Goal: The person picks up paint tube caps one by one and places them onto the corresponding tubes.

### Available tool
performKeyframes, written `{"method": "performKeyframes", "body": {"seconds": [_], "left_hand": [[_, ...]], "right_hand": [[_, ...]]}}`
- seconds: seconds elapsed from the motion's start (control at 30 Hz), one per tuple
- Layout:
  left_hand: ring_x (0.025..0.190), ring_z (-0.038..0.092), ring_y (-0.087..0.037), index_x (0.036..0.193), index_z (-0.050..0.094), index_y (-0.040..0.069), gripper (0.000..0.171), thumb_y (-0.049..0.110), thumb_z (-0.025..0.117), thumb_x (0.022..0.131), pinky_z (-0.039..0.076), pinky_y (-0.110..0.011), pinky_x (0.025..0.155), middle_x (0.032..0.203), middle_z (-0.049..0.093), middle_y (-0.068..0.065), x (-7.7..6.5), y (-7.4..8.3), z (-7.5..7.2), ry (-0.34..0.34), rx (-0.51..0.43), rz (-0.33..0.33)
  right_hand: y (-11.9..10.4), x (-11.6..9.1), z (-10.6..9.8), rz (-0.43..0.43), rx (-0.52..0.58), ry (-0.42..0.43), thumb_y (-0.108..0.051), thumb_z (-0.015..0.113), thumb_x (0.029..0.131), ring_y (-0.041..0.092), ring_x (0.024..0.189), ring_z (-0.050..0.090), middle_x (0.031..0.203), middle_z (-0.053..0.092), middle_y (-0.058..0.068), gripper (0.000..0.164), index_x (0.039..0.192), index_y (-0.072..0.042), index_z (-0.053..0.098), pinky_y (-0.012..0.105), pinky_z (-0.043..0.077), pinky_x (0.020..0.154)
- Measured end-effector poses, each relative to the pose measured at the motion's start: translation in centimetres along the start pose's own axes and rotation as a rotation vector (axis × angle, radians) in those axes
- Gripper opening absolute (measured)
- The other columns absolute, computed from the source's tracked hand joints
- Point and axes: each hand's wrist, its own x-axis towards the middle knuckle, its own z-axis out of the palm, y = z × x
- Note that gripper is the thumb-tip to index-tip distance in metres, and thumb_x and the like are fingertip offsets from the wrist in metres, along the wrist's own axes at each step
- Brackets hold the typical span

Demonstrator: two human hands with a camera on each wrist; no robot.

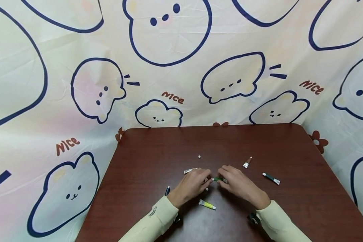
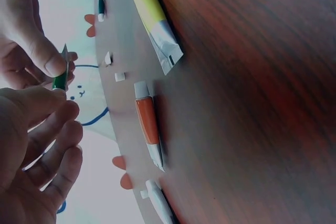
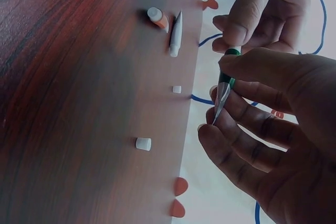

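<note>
In the head view a small green paint tube (image 1: 218, 179) is held between both hands above the table. My left hand (image 1: 193, 183) pinches its white cap end between thumb and forefinger. My right hand (image 1: 240, 184) grips the green body, with its thumb (image 3: 252, 66) along the side. The silver crimped end (image 3: 222, 100) points toward the right palm in the right wrist view. Beneath the left hand lies an orange paint tube (image 2: 147, 121), mostly hidden from the head view. A yellow paint tube (image 1: 207, 204) lies nearer the person.
On the brown table (image 1: 157, 144) lie a white tube (image 1: 190, 170), a brown tube (image 1: 247, 162), a dark green tube (image 1: 271, 178) and a dark slim object (image 1: 167, 191) by the left wrist. A loose white cap (image 1: 199, 156) sits farther back. A patterned cloth (image 1: 166, 80) hangs behind.
</note>
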Motion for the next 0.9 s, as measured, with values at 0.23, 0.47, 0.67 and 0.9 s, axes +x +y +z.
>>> {"method": "performKeyframes", "body": {"seconds": [0.23, 0.47, 0.67, 0.9], "left_hand": [[0.085, 0.066, -0.01, 0.104, 0.067, 0.015, 0.009, 0.021, 0.074, 0.106, 0.055, -0.025, 0.076, 0.095, 0.073, 0.006, -0.03, 0.05, 0.04, 0.026, 0.014, 0.015], [0.085, 0.059, -0.011, 0.1, 0.064, 0.016, 0.012, 0.019, 0.074, 0.106, 0.049, -0.022, 0.073, 0.095, 0.069, 0.005, -0.25, 0.2, 0.12, 0.046, 0.029, 0.042], [0.084, 0.059, -0.01, 0.098, 0.064, 0.017, 0.014, 0.016, 0.076, 0.104, 0.048, -0.021, 0.074, 0.093, 0.068, 0.006, -0.18, 0.36, 0.33, 0.056, 0.035, 0.08], [0.089, 0.064, -0.011, 0.103, 0.069, 0.017, 0.011, 0.014, 0.079, 0.101, 0.053, -0.025, 0.078, 0.098, 0.072, 0.006, -0.27, 0.4, 0.35, 0.033, 0.045, 0.085]], "right_hand": [[-0.08, 0.13, -0.08, -0.007, -0.007, 0.003, -0.011, 0.085, 0.094, 0.005, 0.076, 0.048, 0.091, 0.059, -0.004, 0.019, 0.1, -0.013, 0.067, 0.024, 0.048, 0.065], [-0.03, -0.03, -0.01, -0.007, 0.019, -0.018, -0.011, 0.083, 0.096, 0.005, 0.075, 0.047, 0.09, 0.059, -0.003, 0.018, 0.1, -0.012, 0.066, 0.023, 0.046, 0.064], [0.36, -0.39, 0.1, -0.014, 0.043, -0.036, -0.01, 0.082, 0.097, 0.003, 0.074, 0.046, 0.089, 0.057, -0.004, 0.017, 0.1, -0.012, 0.066, 0.022, 0.045, 0.063], [0.56, -0.7, 0.35, 0.02, 0.049, -0.062, -0.013, 0.084, 0.097, 0.004, 0.074, 0.046, 0.089, 0.057, -0.005, 0.019, 0.098, -0.014, 0.064, 0.022, 0.046, 0.064]]}}
